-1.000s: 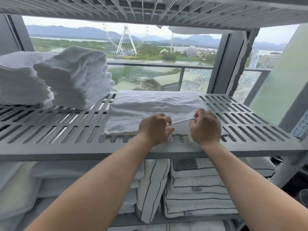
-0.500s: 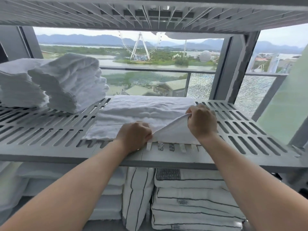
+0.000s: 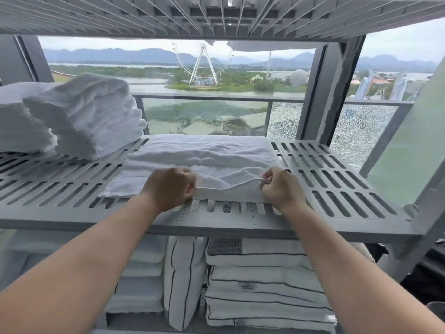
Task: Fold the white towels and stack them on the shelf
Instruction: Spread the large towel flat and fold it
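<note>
A white towel [image 3: 204, 155] lies spread flat in the middle of the grey slotted shelf [image 3: 337, 189]. My left hand [image 3: 168, 186] pinches its near edge, knuckles up. My right hand [image 3: 280, 186] grips the near edge further right, lifting a small fold of cloth off the shelf. The strip of towel between my hands sags slightly. At the shelf's left stand two stacks of folded white towels [image 3: 89, 116], the nearer one angled toward the middle.
Another slotted shelf [image 3: 216, 18] hangs low overhead. Below, folded white pillows with black piping [image 3: 260, 280] fill the lower level. A grey upright post [image 3: 421, 213] stands at the right. Behind the shelf is a window with a balcony rail.
My hands have spread apart along the towel's near edge, the left moving left. The corner my right hand had raised has come back down closer to the shelf front.
</note>
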`<state>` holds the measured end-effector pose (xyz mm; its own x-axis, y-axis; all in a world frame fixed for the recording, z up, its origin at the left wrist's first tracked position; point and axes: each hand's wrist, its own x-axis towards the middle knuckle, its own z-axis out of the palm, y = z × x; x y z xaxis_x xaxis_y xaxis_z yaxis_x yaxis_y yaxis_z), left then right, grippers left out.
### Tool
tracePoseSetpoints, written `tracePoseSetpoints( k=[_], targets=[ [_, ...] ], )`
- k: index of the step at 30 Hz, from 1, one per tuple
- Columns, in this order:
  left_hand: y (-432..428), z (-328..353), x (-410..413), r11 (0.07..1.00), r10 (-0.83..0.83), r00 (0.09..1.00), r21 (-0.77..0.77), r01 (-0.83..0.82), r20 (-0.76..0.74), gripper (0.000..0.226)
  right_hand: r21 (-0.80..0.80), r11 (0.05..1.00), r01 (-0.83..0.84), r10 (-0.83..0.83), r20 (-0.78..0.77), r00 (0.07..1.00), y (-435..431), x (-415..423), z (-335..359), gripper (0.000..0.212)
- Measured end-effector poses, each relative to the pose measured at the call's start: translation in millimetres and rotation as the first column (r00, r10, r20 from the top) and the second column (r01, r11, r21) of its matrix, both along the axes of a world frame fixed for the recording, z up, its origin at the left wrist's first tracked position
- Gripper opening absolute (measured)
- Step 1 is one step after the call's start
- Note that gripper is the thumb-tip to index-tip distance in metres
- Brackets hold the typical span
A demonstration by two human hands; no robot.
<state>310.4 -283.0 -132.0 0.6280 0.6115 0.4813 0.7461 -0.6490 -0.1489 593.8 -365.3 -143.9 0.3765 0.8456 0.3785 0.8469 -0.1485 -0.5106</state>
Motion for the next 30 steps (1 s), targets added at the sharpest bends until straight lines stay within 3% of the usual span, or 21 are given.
tracePoseSetpoints(
  k=[2, 5, 9, 10, 13, 18, 21, 24, 27, 30],
  targets=[
    [-2, -1, 2, 1.000, 0.020, 1.000, -0.001, -0.020, -0.011, 0.009, -0.059, 0.998, -0.004, 0.005, 0.024, 1.000, -3, 0, -2, 0.017],
    [-2, 6, 8, 0.992, 0.022, 0.999, -0.121, -0.028, -0.047, 0.012, -0.053, 0.999, 0.005, 0.002, 0.121, 0.993, -1, -2, 0, 0.010],
    [3, 13, 11, 0.993, 0.064, 0.985, -0.084, -0.078, -0.162, 0.019, 0.302, 0.950, 0.083, -0.155, 0.224, 0.962, -5, 8, 14, 0.022],
    [1, 11, 10, 0.996, 0.059, 0.985, -0.060, -0.070, -0.165, 0.020, 0.322, 0.944, 0.075, -0.155, 0.230, 0.961, -8, 12, 13, 0.024],
    [-4, 5, 5, 1.000, -0.004, 0.982, -0.019, 0.000, -0.189, 0.022, 0.101, 0.995, -0.004, -0.024, 0.270, 0.963, -20, 16, -1, 0.033],
    [-5, 7, 9, 0.997, -0.017, 0.983, 0.071, 0.030, -0.183, 0.038, -0.186, 0.982, -0.020, 0.072, 0.279, 0.958, -28, 11, -7, 0.050],
    [-18, 7, 28, 0.986, -0.142, 0.989, 0.086, 0.144, -0.032, 0.026, -0.074, 0.997, 0.001, 0.014, 0.204, 0.979, -30, 5, -9, 0.057],
    [-29, 6, 59, 0.965, -0.262, 0.964, -0.015, 0.263, 0.049, 0.021, 0.106, 0.975, 0.196, -0.214, 0.203, 0.955, -35, 2, -10, 0.051],
    [-31, 5, 82, 0.951, -0.280, 0.955, -0.109, 0.291, 0.100, 0.023, 0.063, 0.968, 0.241, -0.249, 0.192, 0.949, -33, 3, -11, 0.043],
    [-31, 3, 92, 0.917, -0.280, 0.953, -0.261, 0.301, 0.114, 0.011, 0.092, 0.960, 0.263, -0.275, 0.169, 0.946, -32, 7, -12, 0.048]
  ],
)
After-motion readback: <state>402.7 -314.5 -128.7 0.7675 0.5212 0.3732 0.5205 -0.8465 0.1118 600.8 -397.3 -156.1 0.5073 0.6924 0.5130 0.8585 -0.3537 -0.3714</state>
